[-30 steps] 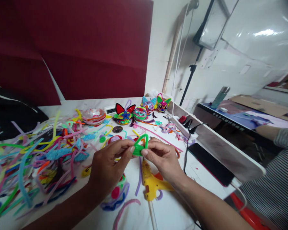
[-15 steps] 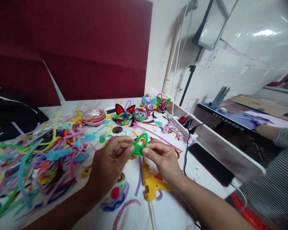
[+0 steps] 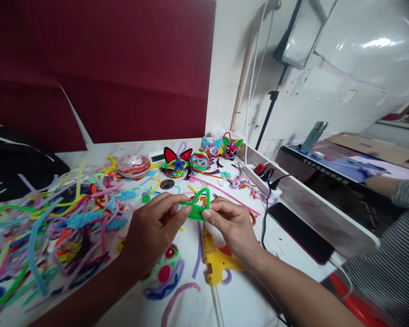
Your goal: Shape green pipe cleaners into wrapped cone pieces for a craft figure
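A green pipe cleaner, bent into a triangle-like loop with its point upward, is pinched between both hands above the table. My left hand grips its left side between thumb and forefinger. My right hand holds the right corner the same way. Below my right hand lies a yellow glue gun with a clear glue stick in its rear end. Under my left wrist sits a ball decorated with coloured pipe cleaners, partly hidden by the arm. A purple pipe cleaner lies beside the glue gun.
Loose pipe cleaners pile up on the left. Several finished decorated balls stand at the back. On the right are a power strip, cables and a black phone. A person in a striped top is at the far right.
The left fingers have shifted slightly on the green pipe cleaner, and its loop looks a little wider. Both hands stay in nearly the same place.
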